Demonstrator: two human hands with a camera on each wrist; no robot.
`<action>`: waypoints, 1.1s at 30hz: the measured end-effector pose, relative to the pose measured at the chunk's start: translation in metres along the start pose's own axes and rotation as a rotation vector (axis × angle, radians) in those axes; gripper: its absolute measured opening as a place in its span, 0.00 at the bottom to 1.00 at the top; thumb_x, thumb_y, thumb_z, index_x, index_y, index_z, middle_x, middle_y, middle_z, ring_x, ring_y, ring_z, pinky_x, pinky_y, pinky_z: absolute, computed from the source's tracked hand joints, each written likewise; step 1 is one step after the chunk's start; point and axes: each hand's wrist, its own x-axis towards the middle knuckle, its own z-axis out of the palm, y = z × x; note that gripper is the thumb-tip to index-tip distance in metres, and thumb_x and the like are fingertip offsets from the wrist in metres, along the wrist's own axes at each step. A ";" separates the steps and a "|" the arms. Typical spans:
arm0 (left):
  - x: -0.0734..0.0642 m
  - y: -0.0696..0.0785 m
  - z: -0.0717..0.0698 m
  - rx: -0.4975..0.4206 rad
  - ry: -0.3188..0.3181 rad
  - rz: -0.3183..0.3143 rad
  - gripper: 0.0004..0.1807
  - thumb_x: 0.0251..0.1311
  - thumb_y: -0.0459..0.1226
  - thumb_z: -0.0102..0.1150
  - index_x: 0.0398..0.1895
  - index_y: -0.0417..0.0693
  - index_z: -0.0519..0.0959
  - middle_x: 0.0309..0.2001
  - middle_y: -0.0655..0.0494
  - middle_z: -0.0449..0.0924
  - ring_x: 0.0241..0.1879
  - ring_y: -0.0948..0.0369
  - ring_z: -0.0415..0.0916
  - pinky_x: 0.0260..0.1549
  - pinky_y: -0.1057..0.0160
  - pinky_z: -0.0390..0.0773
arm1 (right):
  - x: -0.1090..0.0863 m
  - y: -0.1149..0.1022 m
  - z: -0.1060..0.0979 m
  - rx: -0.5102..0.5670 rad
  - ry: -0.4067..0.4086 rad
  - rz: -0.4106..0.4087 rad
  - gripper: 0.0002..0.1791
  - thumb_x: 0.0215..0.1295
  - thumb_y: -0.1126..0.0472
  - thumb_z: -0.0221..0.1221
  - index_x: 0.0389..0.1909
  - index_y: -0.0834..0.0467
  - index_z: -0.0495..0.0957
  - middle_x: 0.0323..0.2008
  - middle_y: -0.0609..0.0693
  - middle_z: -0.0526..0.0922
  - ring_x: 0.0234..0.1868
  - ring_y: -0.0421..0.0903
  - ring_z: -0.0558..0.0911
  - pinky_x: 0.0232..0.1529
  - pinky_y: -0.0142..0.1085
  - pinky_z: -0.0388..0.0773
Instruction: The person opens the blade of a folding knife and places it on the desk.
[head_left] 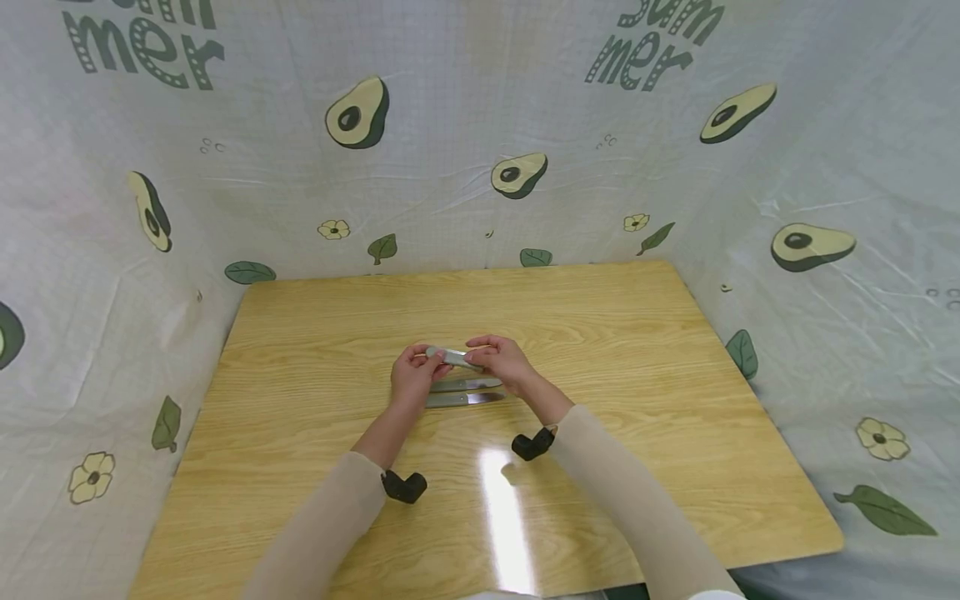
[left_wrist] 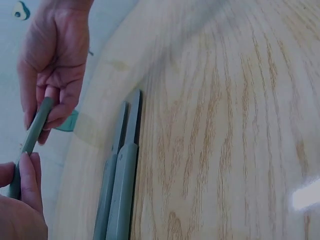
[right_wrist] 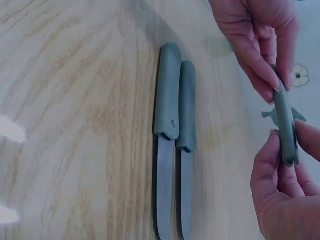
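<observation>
Both hands hold a folding knife (head_left: 454, 358) with a grey-green handle above the table, and no blade stands out from it. My left hand (head_left: 411, 382) pinches one end between thumb and fingers. The other end is pinched by my right hand (head_left: 502, 364); in the right wrist view its thumb and fingers (right_wrist: 268, 170) lie on either side of the handle (right_wrist: 285, 125). Just below the hands, two similar knives lie side by side with blades out to the right: the farther knife (head_left: 467, 384) and the nearer knife (head_left: 465, 400).
A light wooden table (head_left: 600, 350) carries the knives. Around its back and sides hangs a pale cloth (head_left: 450, 192) printed with avocados, leaves and flowers. Bright light reflects off the tabletop near the front.
</observation>
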 end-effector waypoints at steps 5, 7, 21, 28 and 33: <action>-0.003 -0.001 -0.003 -0.026 -0.025 -0.001 0.11 0.61 0.25 0.58 0.45 0.35 0.69 0.29 0.55 0.75 0.26 0.66 0.83 0.35 0.71 0.86 | -0.003 0.002 0.001 0.048 -0.006 0.001 0.13 0.67 0.69 0.57 0.50 0.71 0.75 0.34 0.47 0.81 0.37 0.42 0.84 0.63 0.54 0.74; -0.004 -0.001 -0.006 -0.030 -0.038 -0.018 0.09 0.61 0.24 0.59 0.41 0.35 0.70 0.28 0.55 0.76 0.26 0.66 0.83 0.34 0.71 0.86 | -0.004 0.002 0.000 0.041 -0.016 -0.008 0.12 0.67 0.70 0.57 0.48 0.71 0.76 0.34 0.46 0.81 0.35 0.38 0.83 0.63 0.54 0.75; -0.013 0.005 -0.022 0.152 -0.212 -0.123 0.11 0.61 0.27 0.60 0.46 0.31 0.75 0.34 0.54 0.80 0.32 0.65 0.84 0.44 0.65 0.86 | -0.006 0.002 -0.004 -0.146 -0.128 -0.002 0.07 0.67 0.64 0.59 0.37 0.63 0.83 0.39 0.49 0.85 0.36 0.40 0.81 0.49 0.43 0.85; -0.014 0.008 -0.032 0.248 -0.274 -0.153 0.15 0.62 0.30 0.61 0.48 0.29 0.76 0.39 0.50 0.80 0.34 0.64 0.85 0.51 0.58 0.83 | -0.008 0.004 -0.003 -0.153 -0.150 0.046 0.09 0.67 0.63 0.59 0.39 0.65 0.83 0.44 0.51 0.84 0.37 0.42 0.84 0.54 0.50 0.82; -0.013 0.006 -0.035 0.272 -0.292 -0.140 0.15 0.61 0.30 0.62 0.48 0.28 0.76 0.38 0.50 0.80 0.35 0.63 0.85 0.56 0.52 0.79 | -0.007 0.005 -0.001 -0.205 -0.148 0.034 0.10 0.66 0.60 0.61 0.39 0.64 0.85 0.41 0.52 0.86 0.35 0.42 0.85 0.49 0.45 0.85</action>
